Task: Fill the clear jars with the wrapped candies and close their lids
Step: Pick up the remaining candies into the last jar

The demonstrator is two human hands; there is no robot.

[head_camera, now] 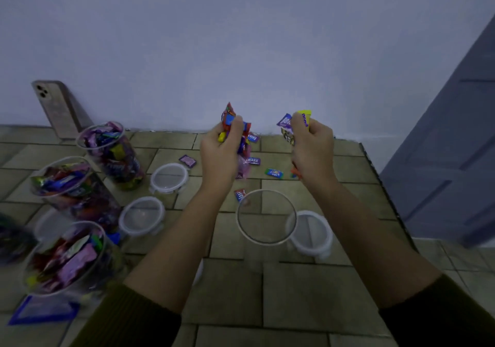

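Bench [308, 293]: tile-patterned top, set against a pale wall [241, 38]. Grey door [455, 145] at right. Phone [53, 105] leans on the wall, far left.

Counts: three filled jars [112, 153] in a row at left, uncapped. One empty jar [266, 218] upright near centre, nearer me than my hands. Three lids [168, 177] plainly seen, one just beside the empty jar. At least five loose candies [273, 173] beyond it.

My left hand [221, 145] has its fingers curled round a candy bunch [230, 116]. My right hand [312, 143] has its fingers pinching purple and yellow wrappers [285, 121].
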